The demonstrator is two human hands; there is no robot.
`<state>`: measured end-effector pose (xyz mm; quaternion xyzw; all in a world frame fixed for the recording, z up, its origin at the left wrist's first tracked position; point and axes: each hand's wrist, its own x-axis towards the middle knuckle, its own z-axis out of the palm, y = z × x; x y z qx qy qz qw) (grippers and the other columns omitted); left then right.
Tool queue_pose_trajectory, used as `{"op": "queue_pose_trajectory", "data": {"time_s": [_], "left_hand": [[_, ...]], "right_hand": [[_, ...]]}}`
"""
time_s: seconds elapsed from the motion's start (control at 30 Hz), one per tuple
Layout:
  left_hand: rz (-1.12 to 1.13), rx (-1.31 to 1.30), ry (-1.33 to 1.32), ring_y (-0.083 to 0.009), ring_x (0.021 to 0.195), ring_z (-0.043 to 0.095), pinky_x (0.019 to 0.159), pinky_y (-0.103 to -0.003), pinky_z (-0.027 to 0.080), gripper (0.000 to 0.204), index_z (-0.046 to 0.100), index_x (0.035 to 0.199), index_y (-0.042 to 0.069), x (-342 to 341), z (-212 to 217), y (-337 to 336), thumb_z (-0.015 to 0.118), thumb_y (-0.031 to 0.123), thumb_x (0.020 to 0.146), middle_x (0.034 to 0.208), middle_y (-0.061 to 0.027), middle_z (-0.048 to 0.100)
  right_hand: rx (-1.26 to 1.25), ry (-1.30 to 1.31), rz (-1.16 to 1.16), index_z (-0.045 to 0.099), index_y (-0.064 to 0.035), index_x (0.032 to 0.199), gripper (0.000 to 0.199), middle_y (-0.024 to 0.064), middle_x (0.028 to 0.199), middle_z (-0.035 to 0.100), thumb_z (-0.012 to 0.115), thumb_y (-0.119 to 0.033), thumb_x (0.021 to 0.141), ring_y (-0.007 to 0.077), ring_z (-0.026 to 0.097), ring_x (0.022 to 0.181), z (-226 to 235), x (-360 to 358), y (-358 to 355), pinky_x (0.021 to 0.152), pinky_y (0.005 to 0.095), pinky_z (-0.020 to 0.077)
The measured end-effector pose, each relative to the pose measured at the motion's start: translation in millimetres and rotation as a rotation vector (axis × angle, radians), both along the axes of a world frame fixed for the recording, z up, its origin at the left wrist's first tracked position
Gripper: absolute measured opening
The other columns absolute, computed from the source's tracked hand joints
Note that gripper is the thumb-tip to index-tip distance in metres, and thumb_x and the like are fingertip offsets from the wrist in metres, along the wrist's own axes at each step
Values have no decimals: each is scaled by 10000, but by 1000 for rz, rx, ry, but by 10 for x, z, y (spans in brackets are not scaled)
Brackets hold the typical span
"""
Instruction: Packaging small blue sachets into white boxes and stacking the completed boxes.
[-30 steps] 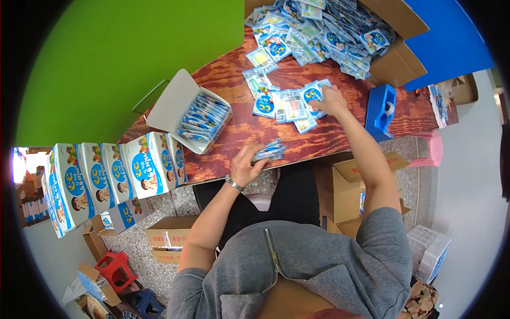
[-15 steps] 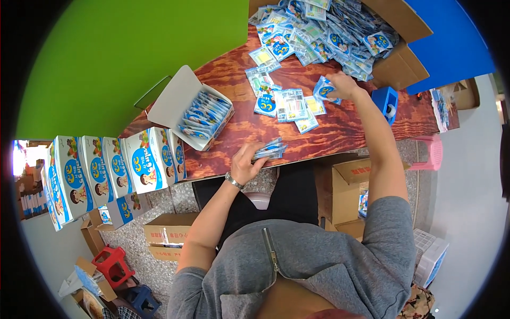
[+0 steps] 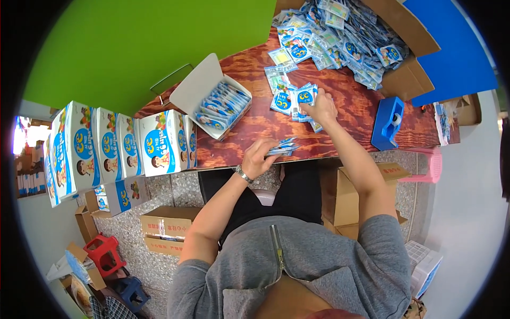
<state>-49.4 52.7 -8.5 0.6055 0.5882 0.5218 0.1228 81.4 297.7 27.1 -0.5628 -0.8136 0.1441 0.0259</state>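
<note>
Near the table's front edge, my left hand (image 3: 258, 158) is closed around a small stack of blue-and-white sachets (image 3: 285, 147). Farther right and forward, my right hand (image 3: 322, 110) pinches a sachet (image 3: 306, 95) above a few loose ones on the wood-grained table (image 3: 241, 66). One of those loose sachets (image 3: 282, 101) lies just left of my right fingers, printed side up. An open white box (image 3: 197, 80) stands left of my hands, with sachets (image 3: 223, 103) lined up in it. A large heap of sachets (image 3: 340, 50) spills from a tipped carton (image 3: 409, 77) at the far right.
A blue tape dispenser (image 3: 387, 125) stands on the table's right side. Several printed white boxes (image 3: 159, 143) form a row at the left edge. Below are cardboard cartons (image 3: 167, 223), a pink stool (image 3: 433, 165) and a red stool (image 3: 104, 254). A green panel (image 3: 159, 42) borders the far side.
My right hand has moved left with its sachet, from near the heap to over the loose sachets. My left hand still holds its stack. The whole view has shifted slightly.
</note>
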Motion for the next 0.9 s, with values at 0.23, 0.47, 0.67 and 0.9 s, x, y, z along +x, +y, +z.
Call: {"op": "queue_pose_trajectory", "data": {"time_s": [0.23,0.47,0.67,0.9], "left_hand": [[-55,9,81,-323,937,690,794,-393,561,352,680,1064,35,-132,45,-39,802,55,735,1026,-139,696],[56,3,171,-400,1202,514,968,-479,464,403,685,1039,88,-155,-7,-49,848,100,670,1303,-200,525],[103,37,185,-556,1431,235,1141,-597,300,523,678,1116,162,-165,-30,3,887,173,637,1575,-292,241],[-92,-100,196,-387,1197,548,986,-457,483,656,610,1277,99,-199,54,125,861,189,677,1313,-178,537]], "right_hand": [[7,242,172,440,-91,1323,713,224,1236,608,823,-257,745,422,598,1137,300,-37,-10,931,499,501],[-142,161,905,287,-126,1533,921,251,1288,554,797,-180,768,437,595,1114,412,-192,-526,951,481,499],[-403,417,857,367,-38,1485,668,281,1410,493,655,-253,921,442,551,1235,337,-137,-696,1022,472,464],[-662,520,461,469,-36,1417,521,224,1210,652,588,-266,965,344,639,1121,285,94,-755,969,436,478]]}}
